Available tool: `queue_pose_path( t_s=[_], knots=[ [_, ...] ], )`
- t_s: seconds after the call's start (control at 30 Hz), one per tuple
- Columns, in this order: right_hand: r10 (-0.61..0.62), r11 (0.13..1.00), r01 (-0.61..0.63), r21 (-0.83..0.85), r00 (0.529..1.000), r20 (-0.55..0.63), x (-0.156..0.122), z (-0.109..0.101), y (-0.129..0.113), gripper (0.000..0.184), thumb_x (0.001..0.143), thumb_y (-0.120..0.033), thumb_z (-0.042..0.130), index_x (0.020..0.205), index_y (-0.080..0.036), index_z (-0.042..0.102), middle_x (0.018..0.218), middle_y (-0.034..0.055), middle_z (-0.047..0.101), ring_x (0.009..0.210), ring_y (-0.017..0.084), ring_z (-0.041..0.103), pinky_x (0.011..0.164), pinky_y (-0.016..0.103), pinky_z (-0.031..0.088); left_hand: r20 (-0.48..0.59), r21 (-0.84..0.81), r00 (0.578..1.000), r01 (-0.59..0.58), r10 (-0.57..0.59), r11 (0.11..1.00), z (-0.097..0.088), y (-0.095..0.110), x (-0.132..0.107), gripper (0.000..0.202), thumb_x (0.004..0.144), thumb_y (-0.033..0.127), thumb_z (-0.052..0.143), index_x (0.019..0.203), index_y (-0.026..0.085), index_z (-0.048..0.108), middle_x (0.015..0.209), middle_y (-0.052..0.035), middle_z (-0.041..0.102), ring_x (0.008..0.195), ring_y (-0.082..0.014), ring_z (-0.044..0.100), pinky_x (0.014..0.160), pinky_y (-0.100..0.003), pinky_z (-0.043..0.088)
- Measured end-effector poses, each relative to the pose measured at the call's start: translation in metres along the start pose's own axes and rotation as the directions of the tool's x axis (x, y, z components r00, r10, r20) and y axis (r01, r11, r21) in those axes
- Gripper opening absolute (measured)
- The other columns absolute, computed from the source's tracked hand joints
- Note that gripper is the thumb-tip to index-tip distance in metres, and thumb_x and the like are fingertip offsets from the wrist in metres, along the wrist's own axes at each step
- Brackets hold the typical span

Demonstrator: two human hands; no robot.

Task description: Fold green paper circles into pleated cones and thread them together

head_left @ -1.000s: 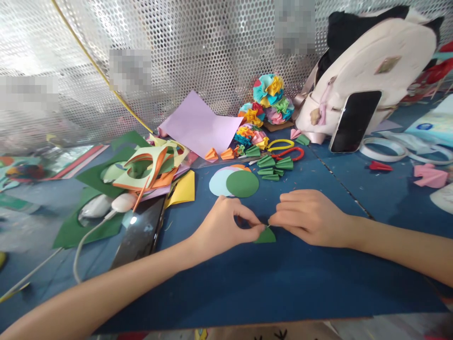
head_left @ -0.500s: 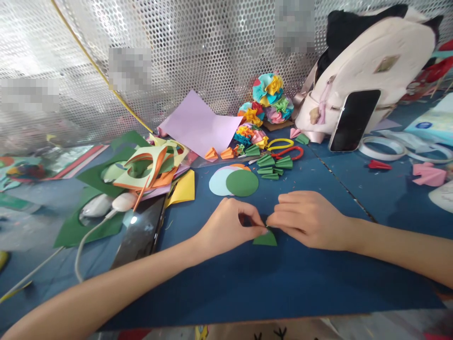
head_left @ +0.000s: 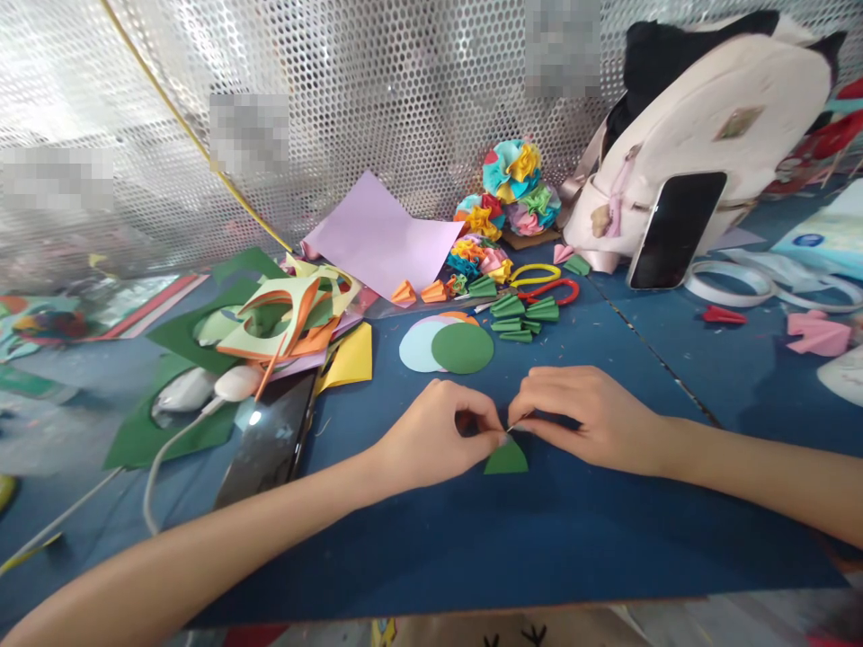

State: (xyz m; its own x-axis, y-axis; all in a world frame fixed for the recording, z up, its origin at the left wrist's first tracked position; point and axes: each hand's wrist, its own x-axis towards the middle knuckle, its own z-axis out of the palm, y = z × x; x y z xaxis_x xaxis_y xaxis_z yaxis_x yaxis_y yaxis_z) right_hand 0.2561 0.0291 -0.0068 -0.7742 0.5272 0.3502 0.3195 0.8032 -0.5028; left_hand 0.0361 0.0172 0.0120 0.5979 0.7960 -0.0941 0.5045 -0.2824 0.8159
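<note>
Far left, a green paper sheet (head_left: 182, 422) with cut-outs lies under a white corded object (head_left: 233, 384), and a black phone (head_left: 270, 440) lies flat beside it. Above these, cut paper strips (head_left: 287, 314) are heaped below a lilac sheet (head_left: 381, 235).

Center: the left hand (head_left: 435, 436) is curled, thumb and fingertips closed on the tip of the green wedge (head_left: 505, 458). The wedge is matte paper, flat and triangular, point up and broad base down, on the blue mat (head_left: 539, 548) at lower center of the frame. Just right of the point, the right hand (head_left: 583, 418) pinches a thin pale sliver (head_left: 516, 425) at the wedge's tip; its other fingers are loosely bent. Above the hands, a green circle (head_left: 462, 348) overlaps a pale blue circle (head_left: 419, 348).

Upper center, folded green cones (head_left: 522, 310) sit near red-handled scissors (head_left: 547, 290), below paper flower balls (head_left: 511, 171). Upper right, a phone (head_left: 676, 229) leans on a white backpack (head_left: 715, 117). Far right: tape (head_left: 728, 283), pink paper (head_left: 819, 334).
</note>
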Motion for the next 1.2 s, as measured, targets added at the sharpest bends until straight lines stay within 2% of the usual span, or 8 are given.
queue_pose_path(
  t_s=[0.5, 0.57, 0.7, 0.8, 0.9, 1.0, 1.07, 1.2],
  knots=[
    [-0.077, 0.987, 0.079, -0.142, 0.997, 0.019, -0.001, 0.007, -0.008, 0.019, 0.098, -0.024, 0.045, 0.088, -0.018, 0.059, 0.073, 0.0010, 0.057, 0.069, 0.014, 0.045, 0.065, 0.028, 0.033, 0.040, -0.093, 0.996, 0.078, -0.075, 0.993, 0.003, 0.003, -0.002, 0.013, 0.074, 0.018, 0.066, 0.064, 0.016, 0.059, 0.061, 0.0041, 0.060, 0.058, -0.0085, 0.046, 0.056, -0.021, 0.037],
    [-0.076, 0.985, 0.080, -0.153, 0.996, 0.037, -0.001, 0.008, -0.010, 0.019, 0.098, -0.023, 0.043, 0.087, -0.018, 0.058, 0.074, 0.0015, 0.056, 0.069, 0.015, 0.044, 0.065, 0.028, 0.033, 0.015, -0.046, 0.998, 0.061, -0.061, 0.997, 0.003, 0.005, -0.002, 0.014, 0.074, 0.019, 0.068, 0.063, 0.016, 0.059, 0.061, 0.0046, 0.061, 0.058, -0.0087, 0.049, 0.060, -0.022, 0.038],
    [-0.044, 0.992, 0.050, -0.118, 0.998, 0.055, -0.001, 0.007, -0.011, 0.020, 0.097, -0.019, 0.042, 0.084, -0.018, 0.057, 0.074, 0.0012, 0.055, 0.070, 0.015, 0.042, 0.066, 0.028, 0.033, -0.062, 0.176, 0.998, 0.022, -0.011, 0.984, 0.003, 0.008, -0.002, 0.016, 0.073, 0.025, 0.075, 0.066, 0.018, 0.063, 0.068, 0.0059, 0.067, 0.068, -0.0117, 0.057, 0.079, -0.030, 0.035],
    [-0.020, 0.997, 0.024, -0.076, 0.998, 0.056, -0.001, 0.005, -0.009, 0.018, 0.096, -0.017, 0.043, 0.085, -0.018, 0.057, 0.075, 0.0007, 0.055, 0.071, 0.014, 0.043, 0.066, 0.028, 0.033, -0.048, 0.248, 0.999, -0.002, 0.015, 0.969, 0.003, 0.007, -0.004, 0.012, 0.072, 0.026, 0.078, 0.072, 0.022, 0.067, 0.075, 0.0069, 0.071, 0.076, -0.0143, 0.058, 0.081, -0.032, 0.031],
    [-0.019, 0.997, 0.024, -0.074, 0.998, 0.059, -0.002, 0.005, -0.006, 0.016, 0.096, -0.017, 0.044, 0.088, -0.018, 0.058, 0.076, 0.0001, 0.054, 0.072, 0.014, 0.042, 0.065, 0.028, 0.032, -0.006, 0.222, 1.000, -0.007, 0.008, 0.975, 0.003, 0.004, -0.007, 0.010, 0.072, 0.023, 0.078, 0.078, 0.024, 0.070, 0.079, 0.0076, 0.071, 0.072, -0.0125, 0.057, 0.079, -0.031, 0.030],
    [-0.030, 0.996, 0.035, -0.083, 0.998, 0.063, -0.002, 0.005, -0.004, 0.016, 0.096, -0.018, 0.044, 0.087, -0.018, 0.057, 0.075, -0.0004, 0.052, 0.071, 0.014, 0.041, 0.065, 0.028, 0.032, -0.001, 0.176, 1.000, 0.006, -0.006, 0.984, 0.003, 0.002, -0.007, 0.004, 0.080, 0.027, 0.071, 0.077, 0.024, 0.071, 0.078, 0.0073, 0.070, 0.068, -0.0107, 0.054, 0.078, -0.030, 0.030],
    [-0.031, 0.996, 0.036, -0.083, 0.998, 0.062, -0.002, 0.005, -0.004, 0.016, 0.096, -0.018, 0.044, 0.086, -0.018, 0.056, 0.075, -0.0006, 0.051, 0.071, 0.014, 0.041, 0.065, 0.028, 0.032, -0.019, 0.155, 1.000, 0.017, -0.014, 0.988, 0.004, 0.001, -0.006, 0.012, 0.083, 0.025, 0.066, 0.073, 0.022, 0.071, 0.074, 0.0068, 0.069, 0.066, -0.0098, 0.053, 0.077, -0.029, 0.031],
    [-0.022, 0.997, 0.027, -0.069, 0.997, 0.068, -0.001, 0.005, -0.006, 0.014, 0.095, -0.018, 0.044, 0.086, -0.018, 0.054, 0.075, -0.0009, 0.051, 0.071, 0.013, 0.041, 0.065, 0.028, 0.032, -0.032, 0.074, 0.999, 0.034, -0.032, 0.997, 0.008, -0.001, -0.005, 0.013, 0.078, 0.021, 0.066, 0.067, 0.018, 0.072, 0.064, 0.0046, 0.065, 0.061, -0.0090, 0.048, 0.068, -0.026, 0.035]
  ],
)
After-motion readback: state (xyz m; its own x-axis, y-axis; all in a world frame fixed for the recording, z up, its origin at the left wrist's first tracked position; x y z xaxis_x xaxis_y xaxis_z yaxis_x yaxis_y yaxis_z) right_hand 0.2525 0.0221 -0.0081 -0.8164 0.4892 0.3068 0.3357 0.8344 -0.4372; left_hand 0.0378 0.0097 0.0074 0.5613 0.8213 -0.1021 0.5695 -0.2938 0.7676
